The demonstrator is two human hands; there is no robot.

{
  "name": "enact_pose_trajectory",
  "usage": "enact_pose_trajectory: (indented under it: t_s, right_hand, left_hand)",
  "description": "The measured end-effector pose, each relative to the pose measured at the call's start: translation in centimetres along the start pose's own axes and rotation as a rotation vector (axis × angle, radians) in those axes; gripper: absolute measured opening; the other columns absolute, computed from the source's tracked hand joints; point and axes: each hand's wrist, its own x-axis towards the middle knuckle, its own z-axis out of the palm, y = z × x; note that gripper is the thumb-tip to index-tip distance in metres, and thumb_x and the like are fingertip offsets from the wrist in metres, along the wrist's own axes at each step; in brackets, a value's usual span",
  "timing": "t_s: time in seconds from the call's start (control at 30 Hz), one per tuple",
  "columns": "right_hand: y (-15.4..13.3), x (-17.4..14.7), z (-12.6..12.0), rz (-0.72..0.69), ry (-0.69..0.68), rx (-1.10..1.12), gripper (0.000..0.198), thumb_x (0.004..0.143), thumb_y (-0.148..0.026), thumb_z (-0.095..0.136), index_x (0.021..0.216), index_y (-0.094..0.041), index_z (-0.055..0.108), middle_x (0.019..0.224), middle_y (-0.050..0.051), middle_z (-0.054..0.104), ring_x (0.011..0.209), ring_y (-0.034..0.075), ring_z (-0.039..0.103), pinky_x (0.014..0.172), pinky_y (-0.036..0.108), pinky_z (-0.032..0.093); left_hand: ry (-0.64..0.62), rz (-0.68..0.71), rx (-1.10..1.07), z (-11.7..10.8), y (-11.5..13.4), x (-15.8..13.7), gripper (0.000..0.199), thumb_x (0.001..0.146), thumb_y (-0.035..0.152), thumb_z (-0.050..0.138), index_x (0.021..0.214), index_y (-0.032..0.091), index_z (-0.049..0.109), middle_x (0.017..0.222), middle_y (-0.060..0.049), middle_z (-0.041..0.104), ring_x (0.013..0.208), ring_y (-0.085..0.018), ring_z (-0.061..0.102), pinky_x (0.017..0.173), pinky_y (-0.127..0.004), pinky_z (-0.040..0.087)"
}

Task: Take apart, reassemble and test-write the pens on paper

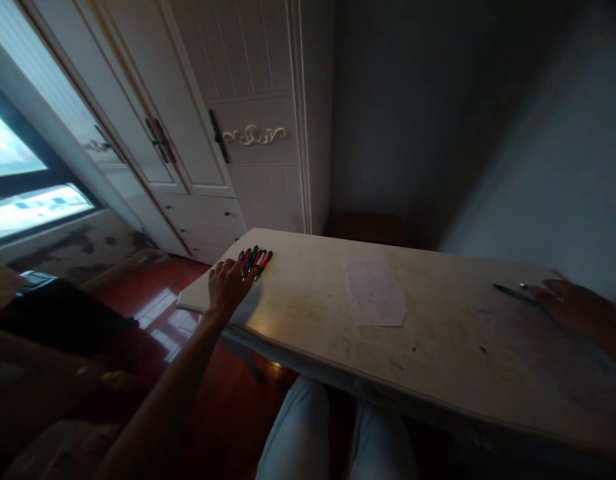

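Several pens (261, 259) with dark, red, blue and white barrels lie side by side near the left end of the table. My left hand (229, 285), with a ring on one finger, rests against their near side, fingers and thumb apart around the lower ends. At the far right, my right hand (573, 303) is low over the tabletop, its fingers closed over one end of a dark green pen (513, 293). A small shiny tip shows beside those fingers; what it belongs to is hidden. Between my hands lies a sheet of paper (375, 293) with faint writing.
The worn white table (308, 287) has small dark marks. Behind it stand a white wardrobe (258, 187) and a grey wall (388, 113). A dark bin-like object (63, 317) is on the red floor at left, by a window (18, 160). My legs (303, 433) are under the front edge.
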Motion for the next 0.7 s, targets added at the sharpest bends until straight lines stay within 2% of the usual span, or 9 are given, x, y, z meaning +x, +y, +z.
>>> enact_pose_trajectory:
  t_s: [0.03,0.1,0.2,0.27,0.37,0.47,0.57,0.7]
  right_hand:
    - [-0.8,-0.3,-0.1,0.037,-0.05,0.023,0.064,0.072,-0.085,0.041,0.062,-0.028,0.065,0.082,0.026,0.069,0.07,0.032,0.065,0.064,0.049,0.044]
    - [-3.9,-1.2,-0.5,0.03,-0.036,0.074,0.066,0.075,-0.085,0.036,0.078,-0.028,0.069,0.093,0.028,0.068,0.087,0.037,0.064,0.071,0.053,0.043]
    - [-11.0,-3.1,-1.0,-0.046,-0.029,0.182,0.062,0.081,-0.079,0.036,0.095,-0.028,0.068,0.104,0.026,0.067,0.101,0.035,0.063,0.083,0.053,0.046]
    - [-16.5,-4.2,-1.2,-0.167,-0.077,0.292,0.051,0.087,-0.069,0.04,0.101,-0.027,0.066,0.11,0.021,0.067,0.107,0.032,0.063,0.091,0.05,0.047]
    - [-23.9,-5.1,-0.9,-0.352,-0.135,0.448,0.038,0.091,-0.054,0.046,0.104,-0.025,0.066,0.109,0.014,0.069,0.107,0.029,0.065,0.095,0.047,0.05]
    - [-29.5,-5.4,0.1,-0.495,-0.235,0.602,0.029,0.092,-0.043,0.048,0.1,-0.024,0.068,0.106,0.011,0.071,0.104,0.028,0.066,0.093,0.047,0.052]
    - [-33.5,-5.5,1.3,-0.58,-0.344,0.747,0.023,0.09,-0.036,0.052,0.095,-0.023,0.07,0.102,0.01,0.072,0.097,0.026,0.068,0.09,0.043,0.053]
    - [-37.2,-5.4,3.3,-0.574,-0.419,0.865,0.019,0.089,-0.031,0.054,0.091,-0.021,0.071,0.095,0.009,0.073,0.091,0.024,0.068,0.086,0.04,0.054]
  left_hand:
    - [-0.026,-0.005,0.01,-0.2,-0.5,-0.1,0.042,0.09,0.052,0.046,0.1,0.018,0.07,0.106,-0.015,0.068,0.107,-0.032,0.058,0.091,-0.042,0.043]
    - [-0.057,-0.041,0.015,-0.4,-1.1,-0.2,0.043,0.09,0.053,0.046,0.102,0.019,0.07,0.107,-0.014,0.069,0.107,-0.031,0.059,0.091,-0.041,0.044]
    - [-0.131,-0.161,-0.032,-0.2,-1.7,0.0,0.042,0.092,0.049,0.044,0.109,0.02,0.068,0.11,-0.013,0.07,0.105,-0.029,0.062,0.085,-0.038,0.047]
    - [-0.232,-0.243,-0.088,0.0,-2.0,0.2,0.038,0.091,0.044,0.046,0.113,0.02,0.066,0.109,-0.012,0.071,0.101,-0.028,0.065,0.078,-0.035,0.049]
    - [-0.315,-0.298,-0.116,0.3,-2.3,0.3,0.033,0.088,0.04,0.05,0.108,0.022,0.068,0.109,-0.009,0.072,0.099,-0.026,0.066,0.074,-0.032,0.049]
    - [-0.304,-0.346,-0.111,0.2,-2.6,0.4,0.033,0.085,0.04,0.052,0.109,0.023,0.068,0.107,-0.008,0.074,0.1,-0.026,0.067,0.073,-0.031,0.049]
    - [-0.303,-0.362,-0.059,-0.2,-2.9,0.4,0.036,0.083,0.039,0.053,0.112,0.022,0.067,0.103,-0.011,0.074,0.097,-0.029,0.068,0.071,-0.033,0.05]
    - [-0.316,-0.32,-0.007,-0.8,-3.4,0.3,0.033,0.079,0.035,0.056,0.106,0.023,0.07,0.098,-0.011,0.075,0.091,-0.028,0.069,0.071,-0.032,0.05]
